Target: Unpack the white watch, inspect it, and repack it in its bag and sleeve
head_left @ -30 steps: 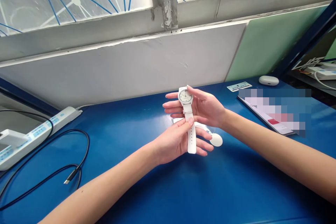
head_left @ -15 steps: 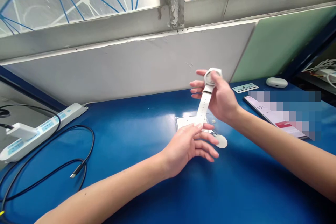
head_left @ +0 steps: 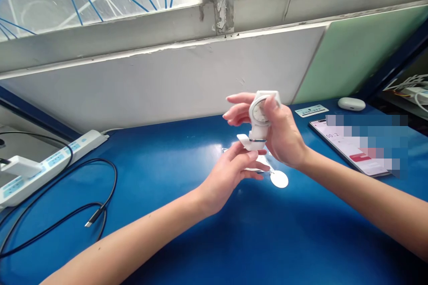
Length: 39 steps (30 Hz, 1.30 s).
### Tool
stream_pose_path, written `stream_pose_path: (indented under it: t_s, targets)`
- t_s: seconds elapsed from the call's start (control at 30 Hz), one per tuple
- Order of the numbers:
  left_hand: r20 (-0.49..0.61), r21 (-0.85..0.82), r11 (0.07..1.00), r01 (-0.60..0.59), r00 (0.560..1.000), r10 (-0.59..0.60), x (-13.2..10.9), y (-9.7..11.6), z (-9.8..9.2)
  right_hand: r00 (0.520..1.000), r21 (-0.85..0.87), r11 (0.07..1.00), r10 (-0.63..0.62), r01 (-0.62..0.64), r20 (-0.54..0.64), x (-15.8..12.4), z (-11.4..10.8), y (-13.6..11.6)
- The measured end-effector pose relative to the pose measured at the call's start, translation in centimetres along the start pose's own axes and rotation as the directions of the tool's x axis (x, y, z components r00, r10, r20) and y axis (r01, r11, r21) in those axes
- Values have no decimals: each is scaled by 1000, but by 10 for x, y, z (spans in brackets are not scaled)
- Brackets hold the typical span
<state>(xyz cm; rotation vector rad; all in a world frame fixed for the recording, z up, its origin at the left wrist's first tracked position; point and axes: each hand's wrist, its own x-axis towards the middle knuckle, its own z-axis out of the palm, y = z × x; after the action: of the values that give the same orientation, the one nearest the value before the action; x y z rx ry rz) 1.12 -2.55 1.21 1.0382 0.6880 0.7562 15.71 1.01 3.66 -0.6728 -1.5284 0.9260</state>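
Observation:
A white wristwatch (head_left: 260, 113) is held up above the table, its round dial facing me. My right hand (head_left: 282, 131) is closed on it, the thumb across the edge of the dial and the other fingers reaching out behind. Below the case the white strap (head_left: 253, 144) is bent, and its tip points up to the left. My left hand (head_left: 230, 171) is at this bend, thumb and index finger against the strap, the other fingers loosely spread. Behind the left fingers lies a clear packet, mostly hidden, with a round white tag (head_left: 279, 179) beside it.
A phone (head_left: 351, 147) lies on the blue table (head_left: 187, 236) at the right, partly blurred out. Behind it are a printed card (head_left: 311, 111) and a white earbud case (head_left: 351, 103). At the left are a power strip (head_left: 56, 160) and a looped black cable (head_left: 115, 178).
The strap hung straight down before and is now bent. My right hand has brought the watch slightly lower and left, while my left hand has moved a little up and left.

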Motion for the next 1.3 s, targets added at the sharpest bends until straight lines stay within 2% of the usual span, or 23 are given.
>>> stream_pose_path:
  t_s: [0.13, 0.2, 0.3, 0.37, 0.43, 0.63, 0.83, 0.97, 1.13, 1.3]
  targets:
    - [-41, 148, 981, -129, 990, 136, 2, 2, -1, 992, -281, 952, -108, 122, 63, -2, -1, 9]
    - [-62, 196, 966, -169, 981, 184, 3, 1, 0, 992, -332, 935, -107, 123, 67, -1, -1, 12]
    - [-80, 201, 963, -178, 977, 197, 3, 1, -1, 990, -229, 971, 94, -69, 102, 0, -3, 13]
    - [-94, 176, 969, -173, 977, 192, 4, 2, -2, 956, -115, 964, 256, -241, 142, 2, -5, 14]
    - [-76, 142, 978, -151, 984, 163, 4, 3, -3, 925, -17, 940, 339, -341, 174, 3, -7, 14]
    - [26, 82, 995, -59, 998, 57, 3, 0, -2, 913, 128, 917, 346, -378, 214, 5, -8, 13]
    - [36, -58, 997, 43, 999, -41, 7, 0, -8, 907, 214, 886, 377, -412, 186, 6, -9, 11]
    - [150, -106, 981, 162, 978, -145, 8, 1, -12, 895, 306, 841, 410, -446, 177, 7, -7, 9]
    - [170, -122, 979, 166, 975, -144, 9, -1, -13, 872, 398, 775, 443, -490, 210, 10, -7, 11]
    - [157, -144, 977, 156, 979, -133, 9, -1, -15, 820, 429, 701, 524, -569, 231, 12, -11, 19]
